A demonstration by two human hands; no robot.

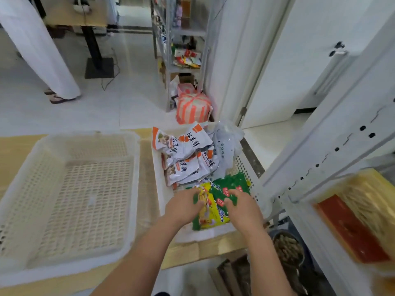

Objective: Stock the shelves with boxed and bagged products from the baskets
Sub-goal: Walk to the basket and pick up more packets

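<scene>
Left of the right basket [159, 189], on the same wooden counter [188, 252], sits a second white basket [70, 195] with its lattice floor showing from wall to wall.

The far half of the right basket holds a loose heap of white-and-orange bags [186, 154]. They are printed with large black brush-style characters that are too blurred to read, beside a brownish food picture. They lie fanned at mixed angles.

At the basket's near end, the left hand [183, 207] has its fingers curled onto a yellow-and-green bag [208, 212]. The bag's long axis runs near to far along the basket. The right hand [243, 207] grips a green bag [229, 184], which slants toward the basket's far right wall. Small red patches on this bag carry unreadable marks.

A crumpled clear plastic bag [226, 139] fills the basket's far right corner. Beyond the far end, an orange-striped sack [193, 107] rests on the floor.

Right of the basket rises a white shelf upright [320, 150]. Further right, the shelf holds a pack of pale noodles [359, 212] with a red band, its long axis slanting near to far.
</scene>
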